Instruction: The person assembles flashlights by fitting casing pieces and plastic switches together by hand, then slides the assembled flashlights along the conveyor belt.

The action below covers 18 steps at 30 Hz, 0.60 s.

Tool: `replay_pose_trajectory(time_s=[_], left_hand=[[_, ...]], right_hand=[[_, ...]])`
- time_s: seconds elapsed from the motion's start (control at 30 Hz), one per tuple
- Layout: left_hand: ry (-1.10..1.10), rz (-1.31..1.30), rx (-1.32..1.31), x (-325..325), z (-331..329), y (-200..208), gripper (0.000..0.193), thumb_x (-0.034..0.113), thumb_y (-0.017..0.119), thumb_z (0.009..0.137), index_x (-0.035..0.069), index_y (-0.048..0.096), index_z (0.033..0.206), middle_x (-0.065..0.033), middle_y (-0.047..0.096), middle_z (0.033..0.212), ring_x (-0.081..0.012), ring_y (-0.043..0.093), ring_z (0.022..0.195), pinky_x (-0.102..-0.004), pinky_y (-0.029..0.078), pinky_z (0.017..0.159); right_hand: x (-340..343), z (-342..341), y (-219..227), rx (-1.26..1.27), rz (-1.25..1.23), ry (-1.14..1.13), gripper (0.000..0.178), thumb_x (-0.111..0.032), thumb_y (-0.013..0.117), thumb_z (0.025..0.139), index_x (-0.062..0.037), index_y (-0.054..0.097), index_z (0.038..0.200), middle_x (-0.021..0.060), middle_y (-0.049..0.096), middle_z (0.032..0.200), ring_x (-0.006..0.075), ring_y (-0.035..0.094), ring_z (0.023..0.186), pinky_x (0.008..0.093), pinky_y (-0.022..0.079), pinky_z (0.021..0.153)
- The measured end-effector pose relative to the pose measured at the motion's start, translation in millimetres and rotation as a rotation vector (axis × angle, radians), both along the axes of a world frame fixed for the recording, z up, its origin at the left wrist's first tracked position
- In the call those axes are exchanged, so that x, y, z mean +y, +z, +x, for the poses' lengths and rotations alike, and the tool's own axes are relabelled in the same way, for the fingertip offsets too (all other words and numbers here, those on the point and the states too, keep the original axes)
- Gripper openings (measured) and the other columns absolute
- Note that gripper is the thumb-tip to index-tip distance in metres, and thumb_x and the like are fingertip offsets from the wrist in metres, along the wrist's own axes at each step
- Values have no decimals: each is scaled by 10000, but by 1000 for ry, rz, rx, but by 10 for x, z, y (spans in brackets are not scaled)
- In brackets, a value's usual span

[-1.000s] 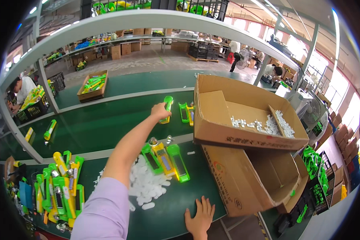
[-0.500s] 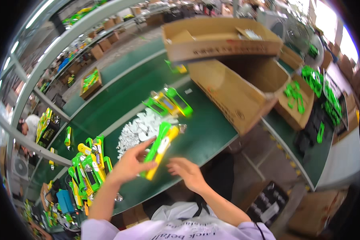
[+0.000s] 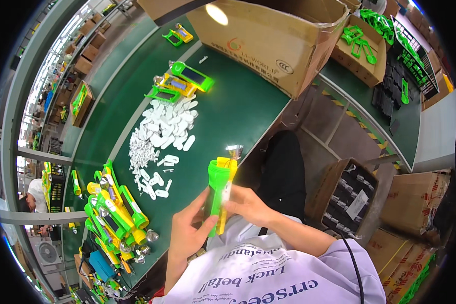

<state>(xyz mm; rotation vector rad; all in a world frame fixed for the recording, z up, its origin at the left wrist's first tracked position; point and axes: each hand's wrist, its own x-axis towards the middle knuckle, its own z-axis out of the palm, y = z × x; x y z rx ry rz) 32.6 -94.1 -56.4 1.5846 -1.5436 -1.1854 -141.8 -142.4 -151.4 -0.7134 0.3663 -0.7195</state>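
Note:
A green and yellow flashlight body [image 3: 219, 191] stands upright in front of my chest, held by both hands. My left hand [image 3: 186, 234] grips its lower left side. My right hand [image 3: 248, 205] holds its right side, fingers on the yellow half. Beyond it a heap of small white plastic parts [image 3: 159, 137] lies on the green table [image 3: 233, 109]. A silver reflector cup [image 3: 234, 150] sits at the table edge just above the flashlight.
Several green and yellow flashlights [image 3: 117, 207] are piled at the left. More flashlight halves [image 3: 180, 81] lie past the white parts. A big cardboard box [image 3: 268, 35] stands at the back right. A box of black parts [image 3: 347, 200] sits on the floor at my right.
My left hand reached far across the table to a flashlight, then brought it back. Both hands now hold it upright close to my chest, and my view has tilted down.

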Motion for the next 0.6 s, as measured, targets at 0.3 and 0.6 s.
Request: replay_pose_trajectory(time_s=[0.3, 0.6], left_hand=[[279, -26, 251, 96, 93, -172, 518, -10, 608, 876, -24, 478, 1378, -188, 678, 1127, -170, 670, 975, -295, 539, 835], [197, -140, 47, 69, 34, -166, 537, 7, 673, 837, -10, 523, 1352, -126, 698, 1068, -128, 653, 869, -249, 508, 726]], right_hand=[[-35, 66, 12, 43, 25, 10, 493, -334, 616, 969, -15, 495, 1324, 66, 627, 1157, 166, 633, 1008, 322, 553, 827], [-45, 133, 3, 72, 17, -49, 455, -268, 635, 962, 0, 503, 1307, 72, 644, 1118, 142, 627, 971, 311, 546, 799]])
